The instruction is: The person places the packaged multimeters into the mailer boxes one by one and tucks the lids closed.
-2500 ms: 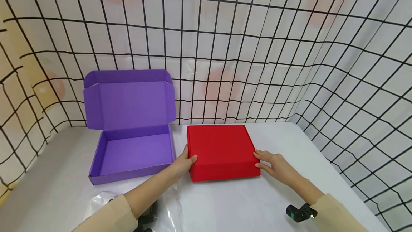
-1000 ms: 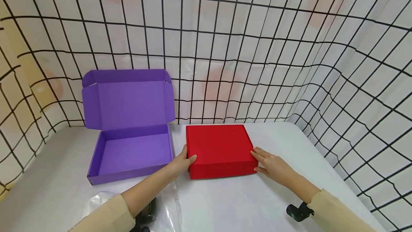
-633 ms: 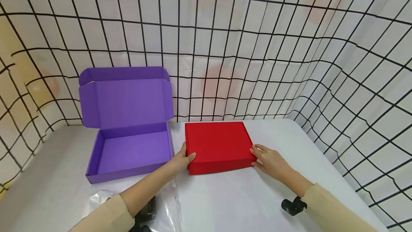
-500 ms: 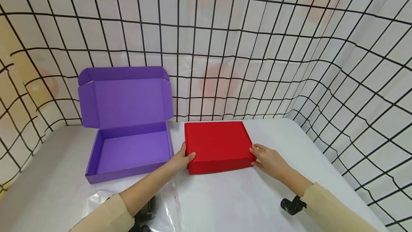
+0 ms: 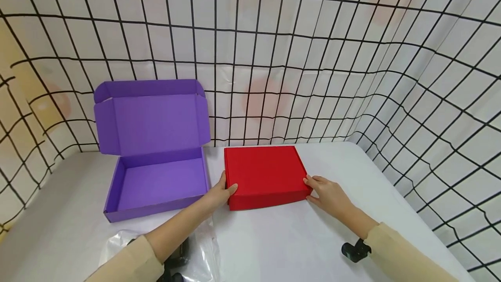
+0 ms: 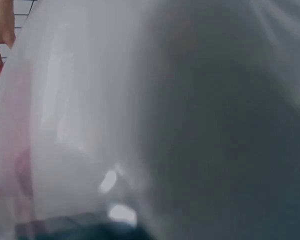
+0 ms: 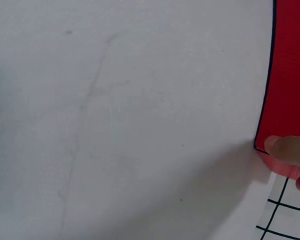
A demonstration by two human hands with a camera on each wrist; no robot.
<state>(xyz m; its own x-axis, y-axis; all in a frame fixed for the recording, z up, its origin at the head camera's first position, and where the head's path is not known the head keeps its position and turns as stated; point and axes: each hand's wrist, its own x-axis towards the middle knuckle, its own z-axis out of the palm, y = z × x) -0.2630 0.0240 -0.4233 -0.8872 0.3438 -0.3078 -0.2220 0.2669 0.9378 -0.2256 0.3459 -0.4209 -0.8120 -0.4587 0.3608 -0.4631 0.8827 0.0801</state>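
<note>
A closed red cardboard box (image 5: 266, 171) sits on the white table near its back edge. My left hand (image 5: 219, 194) grips its left side near the front corner, thumb on the box and fingers partly hidden behind that side. At the front right corner my right hand (image 5: 329, 195) holds the box between thumb and fingers. In the right wrist view a thumb (image 7: 290, 150) presses on a corner of the red box. Clear plastic fills most of the left wrist view, blurred, with part of a hand (image 6: 1, 27) at the upper left.
An open, empty purple box (image 5: 162, 184) stands left of the red one, its lid upright. Beneath my left forearm lies a clear plastic bag (image 5: 203, 251) with dark items inside. Black wire mesh (image 5: 274, 64) surrounds the back and sides of the white table (image 5: 282, 247).
The red box has turned slightly, its front right corner shifting back, with both hands staying on it. The head view has shifted slightly. The purple box stays in place.
</note>
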